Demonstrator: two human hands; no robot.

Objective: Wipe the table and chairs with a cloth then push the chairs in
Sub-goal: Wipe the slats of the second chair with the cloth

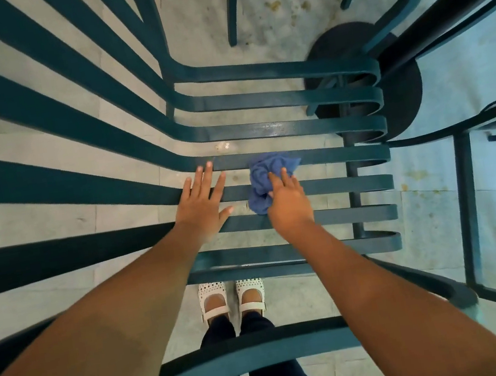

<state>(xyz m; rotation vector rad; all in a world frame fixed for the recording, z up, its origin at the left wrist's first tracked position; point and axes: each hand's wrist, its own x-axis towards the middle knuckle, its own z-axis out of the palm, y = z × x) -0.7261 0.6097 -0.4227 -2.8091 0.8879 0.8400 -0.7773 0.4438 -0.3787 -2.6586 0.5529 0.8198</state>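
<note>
Teal metal slats form the chair seat (321,187) filling the view's middle, with the glass table (480,60) at two o'clock. The left hand (202,206) lies flat, fingers spread, bracing the slats. At its three o'clock, the right hand (287,201) clutches the blue cloth (266,181) against a slat: chair-wiping, seemingly. Next likely comes dragging it along the remaining slats.

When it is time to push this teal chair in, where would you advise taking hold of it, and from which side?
Probably the curved top rail of the chair, gripped from above on the person's own side. It arches nearest the body, bare and unobstructed, while the seat slats are flat and offer little to wrap fingers round.
</note>
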